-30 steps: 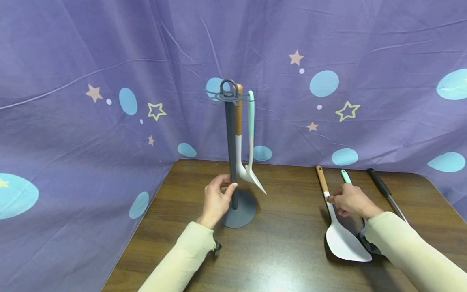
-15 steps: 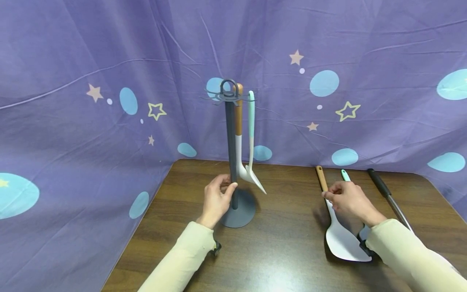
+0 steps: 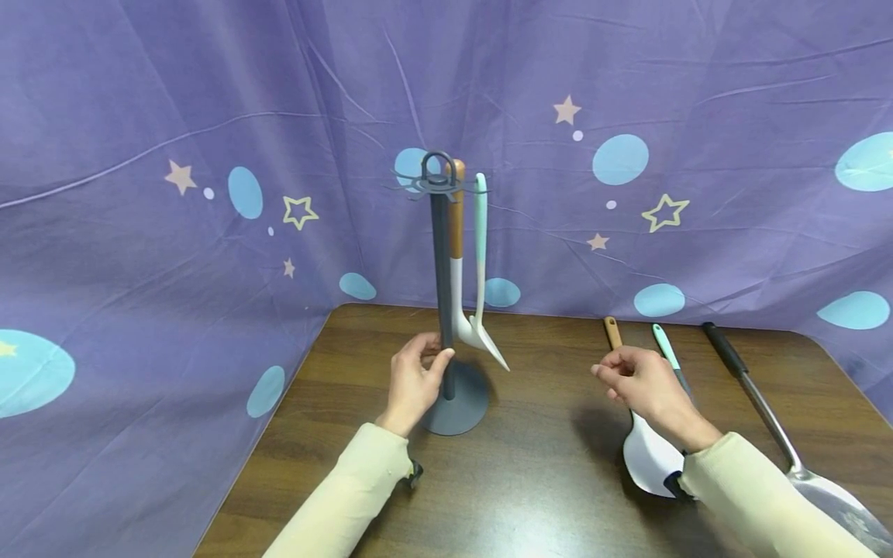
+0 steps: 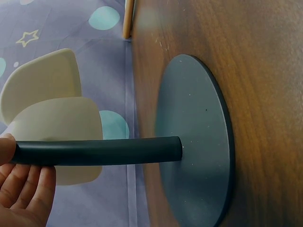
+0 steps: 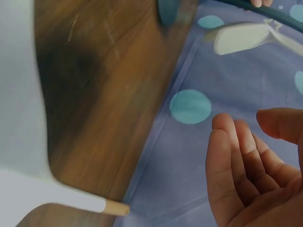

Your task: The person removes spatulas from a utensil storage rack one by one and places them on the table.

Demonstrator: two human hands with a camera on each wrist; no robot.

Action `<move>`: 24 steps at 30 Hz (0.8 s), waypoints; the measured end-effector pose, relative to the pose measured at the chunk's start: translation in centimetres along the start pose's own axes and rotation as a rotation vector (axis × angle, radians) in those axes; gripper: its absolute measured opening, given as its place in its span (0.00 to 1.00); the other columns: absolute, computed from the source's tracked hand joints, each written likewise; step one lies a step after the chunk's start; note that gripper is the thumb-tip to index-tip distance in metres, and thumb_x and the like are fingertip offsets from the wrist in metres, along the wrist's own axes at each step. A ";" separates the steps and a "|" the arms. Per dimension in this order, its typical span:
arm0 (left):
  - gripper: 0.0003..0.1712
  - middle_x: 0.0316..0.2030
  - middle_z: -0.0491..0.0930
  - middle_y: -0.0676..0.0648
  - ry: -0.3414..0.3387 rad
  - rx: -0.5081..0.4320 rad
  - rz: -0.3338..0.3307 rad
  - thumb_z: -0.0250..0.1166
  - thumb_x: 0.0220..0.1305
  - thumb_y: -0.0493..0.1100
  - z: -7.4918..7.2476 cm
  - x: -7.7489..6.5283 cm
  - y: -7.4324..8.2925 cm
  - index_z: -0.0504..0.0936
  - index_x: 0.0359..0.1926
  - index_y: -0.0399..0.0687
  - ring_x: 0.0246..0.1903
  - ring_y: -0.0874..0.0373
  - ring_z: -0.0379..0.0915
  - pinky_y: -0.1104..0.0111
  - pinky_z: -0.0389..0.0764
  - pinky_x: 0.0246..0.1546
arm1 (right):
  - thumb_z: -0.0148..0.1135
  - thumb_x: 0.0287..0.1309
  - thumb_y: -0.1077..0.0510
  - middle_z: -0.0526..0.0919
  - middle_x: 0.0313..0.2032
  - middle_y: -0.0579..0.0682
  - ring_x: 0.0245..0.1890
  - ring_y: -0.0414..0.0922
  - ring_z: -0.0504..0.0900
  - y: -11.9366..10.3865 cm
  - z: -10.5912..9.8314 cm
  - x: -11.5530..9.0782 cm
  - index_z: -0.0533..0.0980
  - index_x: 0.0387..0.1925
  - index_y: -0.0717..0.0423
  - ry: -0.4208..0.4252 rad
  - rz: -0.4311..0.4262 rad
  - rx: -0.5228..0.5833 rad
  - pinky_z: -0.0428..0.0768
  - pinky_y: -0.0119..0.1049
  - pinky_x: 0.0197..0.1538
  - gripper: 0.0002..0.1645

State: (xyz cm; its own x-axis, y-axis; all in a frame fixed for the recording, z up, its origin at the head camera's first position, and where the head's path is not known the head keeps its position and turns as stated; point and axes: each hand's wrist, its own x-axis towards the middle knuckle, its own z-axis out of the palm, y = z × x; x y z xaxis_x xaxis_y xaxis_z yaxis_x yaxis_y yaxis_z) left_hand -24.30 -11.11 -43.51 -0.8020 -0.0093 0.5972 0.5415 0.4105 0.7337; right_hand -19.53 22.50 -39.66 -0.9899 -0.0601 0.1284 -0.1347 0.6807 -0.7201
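Note:
My left hand [image 3: 412,384] grips the lower pole of a dark grey utensil stand [image 3: 441,271], thumb on one side and fingers on the other. From its hooks hang a utensil with a wooden handle [image 3: 456,232] and a mint-handled one [image 3: 480,225]; their pale heads overlap. On the right, my right hand [image 3: 649,387] hovers above a white spatula [image 3: 645,457] with a wooden handle, hiding its middle. In the right wrist view the fingers [image 5: 220,161] are loosely bent, the thumb apart from them, and nothing lies between.
A mint-handled utensil [image 3: 665,345] lies right of the spatula, its lower part behind my right arm. Farther right is a metal utensil with a black handle [image 3: 725,349]. The stand's round base [image 3: 456,418] rests on the wooden table [image 3: 530,442], before a purple curtain [image 3: 544,256].
My right hand has lifted and moved left from the spatula's handle, with nothing in it. The spatula stays where it lay. My left hand and the stand have not moved.

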 end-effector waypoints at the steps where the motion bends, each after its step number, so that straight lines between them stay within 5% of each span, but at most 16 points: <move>1: 0.09 0.32 0.82 0.42 0.001 0.000 0.003 0.69 0.55 0.31 0.0 0.0 0.0 0.80 0.38 0.36 0.32 0.53 0.81 0.63 0.86 0.35 | 0.63 0.61 0.48 0.80 0.21 0.46 0.22 0.42 0.79 -0.2 0.1 0.0 0.78 0.32 0.54 0.004 -0.010 0.002 0.73 0.32 0.22 0.13; 24: 0.09 0.32 0.82 0.44 0.008 0.008 -0.004 0.69 0.55 0.31 0.0 -0.1 0.1 0.81 0.38 0.38 0.31 0.55 0.82 0.69 0.85 0.36 | 0.65 0.59 0.51 0.82 0.21 0.51 0.23 0.50 0.83 -3.4 1.7 1.4 0.79 0.32 0.53 0.047 -0.082 0.100 0.78 0.32 0.22 0.09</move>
State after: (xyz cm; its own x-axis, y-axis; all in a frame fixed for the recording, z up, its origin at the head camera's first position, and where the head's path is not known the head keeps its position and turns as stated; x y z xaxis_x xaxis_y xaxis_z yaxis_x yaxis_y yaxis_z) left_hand -24.22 -11.04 -43.52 -0.8020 -0.0184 0.5970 0.5363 0.4177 0.7334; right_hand -20.57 18.87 -38.19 -0.9726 -0.0763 0.2195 -0.2207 0.5988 -0.7699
